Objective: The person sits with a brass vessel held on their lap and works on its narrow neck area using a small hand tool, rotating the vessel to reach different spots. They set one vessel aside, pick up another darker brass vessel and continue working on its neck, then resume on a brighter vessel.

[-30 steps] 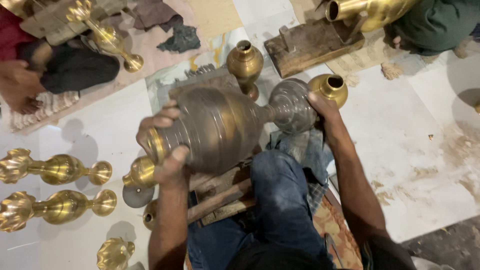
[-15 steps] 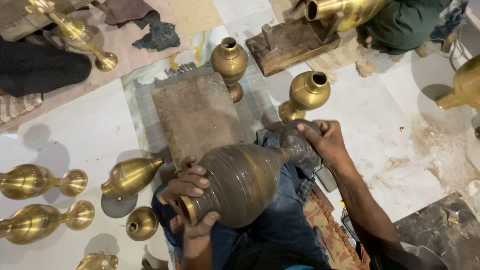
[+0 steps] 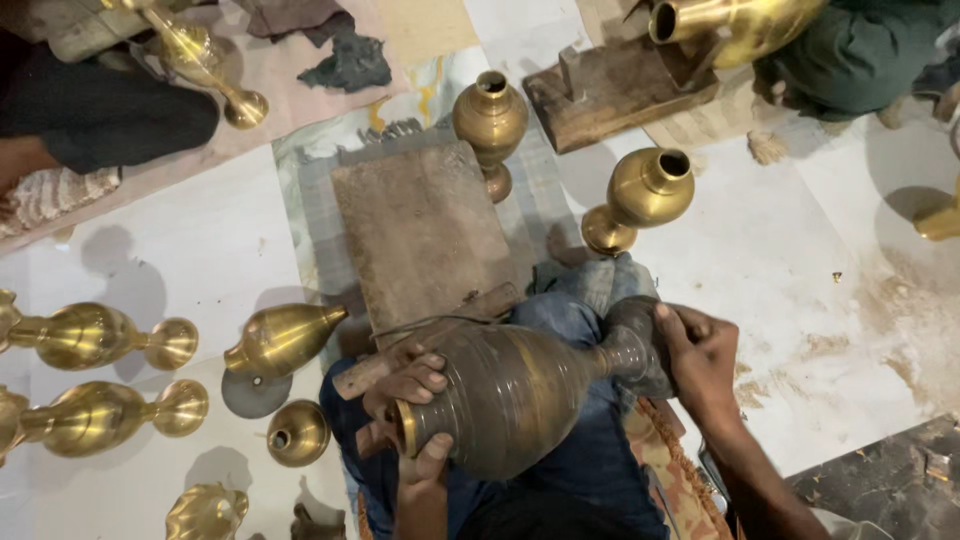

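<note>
You are seated on the floor with a large, dull, dark brass vase with ribbed bands (image 3: 515,398) lying on its side across your lap, mouth toward your left and foot toward your right. Your left hand (image 3: 412,400) is clamped on the rim of the mouth, fingers curled over the lip and thumb below. Your right hand (image 3: 700,355) is wrapped tightly around the flared foot. Both hands are grasping the vase; neither is free.

To handle this well, judging from the grip: keep the vase level across your thighs, hold the two ends firmly, and turn it slowly so its weight stays over your knees and does not roll toward the floor.

Taking the worn brown wooden board (image 3: 422,232) in front of your knees as the landmark:

- Beyond the board, two polished golden brass vases stand upright, one at its far corner (image 3: 490,118) and one further to the right (image 3: 645,192).
- Left of the board lie two long polished brass double-bulb pieces (image 3: 95,335) (image 3: 100,412).
- Just left of the board's near end sit one pointed brass dome on a grey disc (image 3: 278,340) and one small round brass pot (image 3: 297,432).
- At the bottom left, one more brass piece (image 3: 205,512) is partly cut off.
- Far beyond the board, one wooden block (image 3: 615,88) sits by another person, who holds a large brass vessel (image 3: 735,22).
- At the top left, another person holds one slender brass stem (image 3: 205,60).
</note>
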`<state>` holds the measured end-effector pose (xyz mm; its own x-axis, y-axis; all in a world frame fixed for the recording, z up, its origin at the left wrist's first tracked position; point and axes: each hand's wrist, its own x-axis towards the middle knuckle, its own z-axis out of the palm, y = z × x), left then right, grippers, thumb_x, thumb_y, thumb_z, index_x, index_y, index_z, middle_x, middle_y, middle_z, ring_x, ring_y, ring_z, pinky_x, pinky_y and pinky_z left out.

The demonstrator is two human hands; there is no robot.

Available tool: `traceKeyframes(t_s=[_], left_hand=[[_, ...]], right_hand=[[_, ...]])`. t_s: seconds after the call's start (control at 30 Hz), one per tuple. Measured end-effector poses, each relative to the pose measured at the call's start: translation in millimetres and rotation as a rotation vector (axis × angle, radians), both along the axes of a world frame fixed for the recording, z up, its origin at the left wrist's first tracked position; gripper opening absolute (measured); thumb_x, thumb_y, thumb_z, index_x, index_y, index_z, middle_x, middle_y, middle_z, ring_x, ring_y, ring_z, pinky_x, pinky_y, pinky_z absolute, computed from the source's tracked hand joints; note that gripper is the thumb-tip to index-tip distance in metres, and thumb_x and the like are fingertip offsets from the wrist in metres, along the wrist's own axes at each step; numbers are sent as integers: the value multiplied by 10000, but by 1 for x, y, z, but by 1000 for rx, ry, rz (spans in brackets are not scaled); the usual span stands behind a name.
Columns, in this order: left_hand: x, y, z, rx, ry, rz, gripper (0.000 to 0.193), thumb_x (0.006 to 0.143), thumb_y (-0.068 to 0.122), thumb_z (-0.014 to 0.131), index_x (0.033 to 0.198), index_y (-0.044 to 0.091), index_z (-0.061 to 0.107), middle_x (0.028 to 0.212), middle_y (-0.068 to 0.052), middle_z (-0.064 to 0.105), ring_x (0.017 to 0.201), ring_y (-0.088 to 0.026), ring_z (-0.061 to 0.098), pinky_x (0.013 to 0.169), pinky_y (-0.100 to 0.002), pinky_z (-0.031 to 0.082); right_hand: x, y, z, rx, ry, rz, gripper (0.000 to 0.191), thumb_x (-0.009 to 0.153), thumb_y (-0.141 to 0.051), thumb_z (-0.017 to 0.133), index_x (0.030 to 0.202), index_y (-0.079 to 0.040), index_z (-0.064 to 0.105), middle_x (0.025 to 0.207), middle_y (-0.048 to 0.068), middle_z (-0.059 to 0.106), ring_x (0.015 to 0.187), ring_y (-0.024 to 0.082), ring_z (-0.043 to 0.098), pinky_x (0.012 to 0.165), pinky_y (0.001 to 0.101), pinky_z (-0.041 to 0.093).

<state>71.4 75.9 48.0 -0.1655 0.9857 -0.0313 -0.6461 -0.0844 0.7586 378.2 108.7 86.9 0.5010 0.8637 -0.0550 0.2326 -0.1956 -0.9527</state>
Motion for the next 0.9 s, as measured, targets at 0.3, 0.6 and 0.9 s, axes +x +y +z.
traceKeyframes(t_s=[0.3, 0.6, 0.9], left_hand=[[-2, 28, 10, -76, -233, 182, 460, 848, 214, 664, 1264, 47, 558, 1281, -118, 562, 1282, -288, 533, 1158, -482, 420], [1, 31, 14, 49, -266, 140, 404, 836, 230, 672, 1183, 54, 564, 1206, -96, 554, 1257, -286, 548, 1146, -522, 457], [-7, 15, 13, -22, -321, 77, 366, 945, 215, 652, 1253, 41, 556, 1244, -99, 596, 1258, -248, 577, 1138, -441, 469]], right_hand=[[-18, -41, -47, 941, -599, -113, 333, 998, -244, 623, 996, 82, 690, 703, 116, 622, 580, 132, 545, 560, 285, 417], [51, -49, -9, -28, 320, 406, 200, 763, -82, 755, 932, 19, 717, 783, 49, 754, 660, 116, 668, 576, 281, 533], [59, -62, -61, 266, -40, 270, 121, 786, -12, 701, 903, -12, 667, 904, 34, 679, 778, 68, 630, 699, 252, 533]])
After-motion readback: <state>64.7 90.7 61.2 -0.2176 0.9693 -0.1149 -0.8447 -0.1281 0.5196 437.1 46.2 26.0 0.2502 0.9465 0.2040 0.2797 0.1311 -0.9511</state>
